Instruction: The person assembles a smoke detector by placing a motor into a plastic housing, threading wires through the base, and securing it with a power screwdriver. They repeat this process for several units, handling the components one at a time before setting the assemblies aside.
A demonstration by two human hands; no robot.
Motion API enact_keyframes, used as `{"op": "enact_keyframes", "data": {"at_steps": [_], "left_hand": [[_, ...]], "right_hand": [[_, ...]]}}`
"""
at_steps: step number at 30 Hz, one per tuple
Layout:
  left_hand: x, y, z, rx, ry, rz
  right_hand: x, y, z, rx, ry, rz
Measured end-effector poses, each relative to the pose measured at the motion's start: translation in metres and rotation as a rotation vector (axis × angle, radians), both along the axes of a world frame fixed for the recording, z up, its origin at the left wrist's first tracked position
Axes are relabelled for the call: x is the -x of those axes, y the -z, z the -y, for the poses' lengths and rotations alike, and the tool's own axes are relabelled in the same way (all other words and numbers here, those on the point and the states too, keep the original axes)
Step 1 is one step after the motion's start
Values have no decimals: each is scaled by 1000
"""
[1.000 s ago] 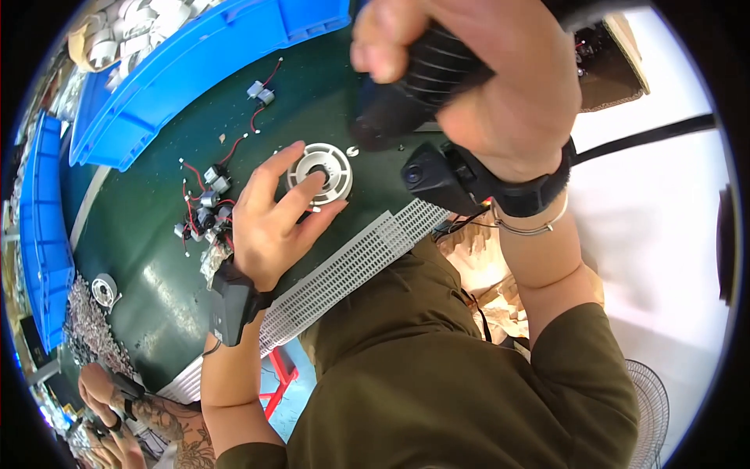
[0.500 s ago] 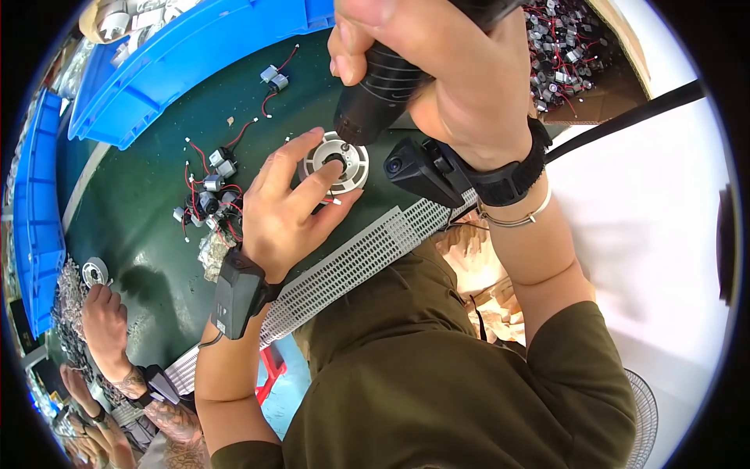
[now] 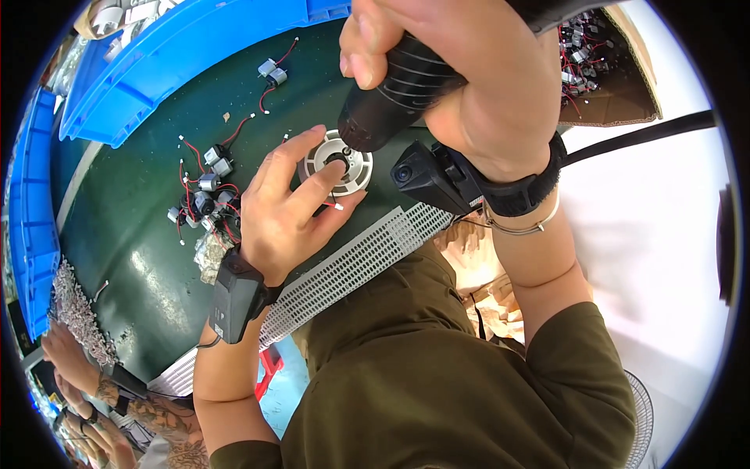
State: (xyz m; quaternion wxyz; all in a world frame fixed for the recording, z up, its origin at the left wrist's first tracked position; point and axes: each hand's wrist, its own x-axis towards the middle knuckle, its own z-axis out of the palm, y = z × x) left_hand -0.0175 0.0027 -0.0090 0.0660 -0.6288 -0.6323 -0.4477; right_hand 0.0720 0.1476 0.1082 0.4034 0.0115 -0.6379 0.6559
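Driver (image 3: 402,94) nose over white ring (image 3: 358,172) on green table (image 3: 148,219); bit contact hard to make out.
Left hand (image 3: 283,202) fingers clamp the ring's edges, partly hiding it; right hand (image 3: 504,102) fingers wrap the driver, rear cut off at top. Small motors (image 3: 209,183) lie left; blue bin (image 3: 172,66) beyond, cardboard box (image 3: 621,111) right.

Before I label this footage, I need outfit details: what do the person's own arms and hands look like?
The sleeves are short and olive. The left hand wears a boxy black wrist device with a thin cable, the right hand a black wrist camera, wide black strap and thin bracelet.
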Motion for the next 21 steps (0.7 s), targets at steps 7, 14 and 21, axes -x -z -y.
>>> {"op": "enact_keyframes", "data": {"at_steps": [7, 14, 21], "left_hand": [[-1, 0, 0, -17, -8, 0], [1, 3, 0, -18, -3, -11], [-1, 2, -1, -32, -11, -9]], "right_hand": [[-12, -26, 16, 210, 21, 171], [-5, -17, 8, 138, -81, 81], [-6, -1, 5, 45, -16, 93]]}}
